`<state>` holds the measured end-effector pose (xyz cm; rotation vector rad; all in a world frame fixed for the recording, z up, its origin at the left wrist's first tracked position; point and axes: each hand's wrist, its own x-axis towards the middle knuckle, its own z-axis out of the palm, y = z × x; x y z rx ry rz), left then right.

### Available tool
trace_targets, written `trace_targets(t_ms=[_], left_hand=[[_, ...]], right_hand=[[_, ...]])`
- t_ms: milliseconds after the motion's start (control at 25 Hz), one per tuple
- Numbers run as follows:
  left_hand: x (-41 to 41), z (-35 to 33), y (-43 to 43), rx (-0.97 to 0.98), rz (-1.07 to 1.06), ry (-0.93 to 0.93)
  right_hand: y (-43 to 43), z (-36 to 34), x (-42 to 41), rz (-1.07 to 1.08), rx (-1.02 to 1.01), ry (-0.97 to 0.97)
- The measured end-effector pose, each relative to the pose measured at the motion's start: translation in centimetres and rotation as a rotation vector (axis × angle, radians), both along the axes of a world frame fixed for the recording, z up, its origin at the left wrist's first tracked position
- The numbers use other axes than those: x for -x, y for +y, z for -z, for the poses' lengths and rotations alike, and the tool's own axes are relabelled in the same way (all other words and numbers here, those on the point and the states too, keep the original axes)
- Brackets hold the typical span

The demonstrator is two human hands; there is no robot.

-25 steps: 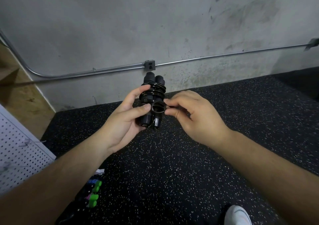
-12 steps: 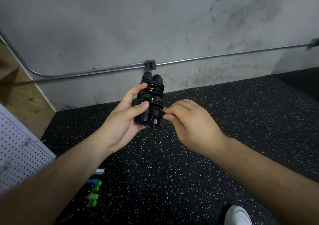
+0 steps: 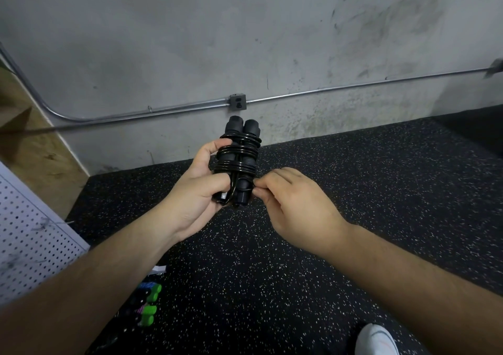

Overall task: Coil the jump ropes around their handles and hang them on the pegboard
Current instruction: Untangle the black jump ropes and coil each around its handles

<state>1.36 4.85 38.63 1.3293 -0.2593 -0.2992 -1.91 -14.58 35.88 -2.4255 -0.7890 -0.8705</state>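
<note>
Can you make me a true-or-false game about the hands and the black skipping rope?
1. The left hand holds the black jump rope. True.
2. Its cord is wound around both handles. True.
3. The right hand lies flat on the floor. False: it pinches the cord beside the handles.
4. The black jump rope hangs on the pegboard. False: the hands hold it; the pegboard stands apart at the left.
5. Green-tipped handles lie on the floor. True.
</note>
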Motion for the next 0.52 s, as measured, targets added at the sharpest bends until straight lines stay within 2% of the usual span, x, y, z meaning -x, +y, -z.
trace_targets(t_ms=[400, 520], left_hand=[[0.17, 0.21, -0.18, 0.043, 0.083, 0.017], [0.4, 0.14, -0.24, 0.065, 0.072, 0.024]], right_hand=[[-0.03, 0.22, 0.04, -0.002, -0.047, -0.067], [-0.01, 0.2, -0.03, 0.017, 0.039, -0.089]])
